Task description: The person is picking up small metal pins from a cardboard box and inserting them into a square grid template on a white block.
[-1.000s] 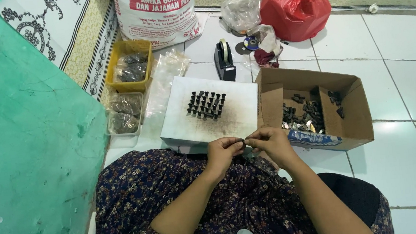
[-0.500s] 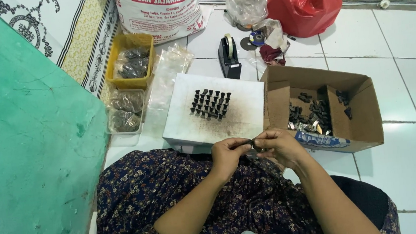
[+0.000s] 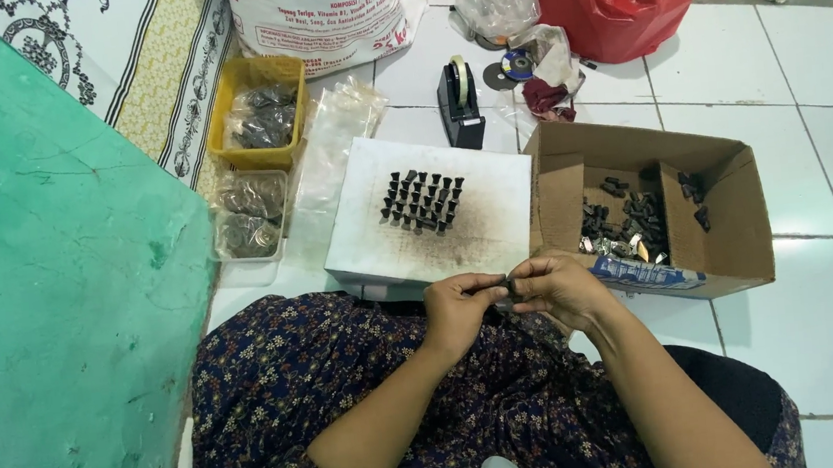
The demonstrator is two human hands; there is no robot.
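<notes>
- A small dark part (image 3: 507, 283) is being pinched between the left hand (image 3: 461, 308) and right hand (image 3: 557, 290), both grips closed on it, above the lap.
- The white foam block (image 3: 496, 219) and cardboard box (image 3: 737, 226) are being kept just beyond the hands.

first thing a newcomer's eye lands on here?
Probably the left hand and right hand, meeting over the lap and pinching a small dark piece between the fingertips. Just beyond them, a white foam block bears upright dark pieces in rows; a cardboard box of loose ones sits to its right.
</notes>
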